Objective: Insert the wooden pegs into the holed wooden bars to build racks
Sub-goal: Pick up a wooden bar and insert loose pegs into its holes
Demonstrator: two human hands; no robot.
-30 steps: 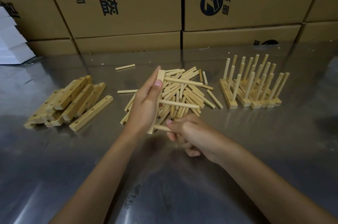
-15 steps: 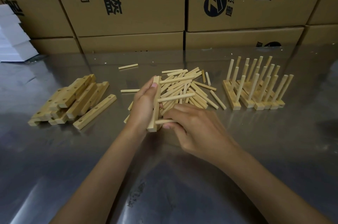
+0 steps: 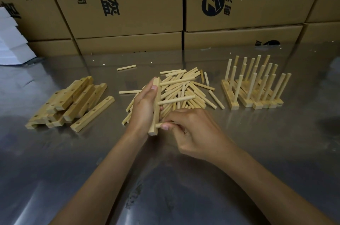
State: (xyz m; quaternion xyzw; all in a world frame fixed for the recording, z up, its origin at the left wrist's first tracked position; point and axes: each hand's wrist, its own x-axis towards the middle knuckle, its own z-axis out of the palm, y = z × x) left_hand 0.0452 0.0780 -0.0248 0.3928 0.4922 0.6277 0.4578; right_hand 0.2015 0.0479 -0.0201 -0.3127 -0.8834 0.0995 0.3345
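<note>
My left hand (image 3: 143,109) grips a holed wooden bar (image 3: 156,107) held on edge over the table. Two pegs stick out of the bar to the right, an upper peg (image 3: 176,81) and a middle peg (image 3: 176,100). My right hand (image 3: 193,129) pinches a third peg (image 3: 161,125) whose tip sits at the bar's near end. Behind the hands lies a loose pile of pegs (image 3: 193,90). A stack of bare holed bars (image 3: 73,103) lies to the left. Several finished racks (image 3: 255,87) stand upright at the right.
The work surface is a shiny metal table (image 3: 165,178). Cardboard boxes (image 3: 128,4) form a wall along the back edge. White foam pieces (image 3: 11,44) sit at the far left. A stray peg (image 3: 126,67) lies apart behind the pile.
My right hand has brought the third peg up to the bar's near end. The left hand has lowered the bar slightly toward the table.
</note>
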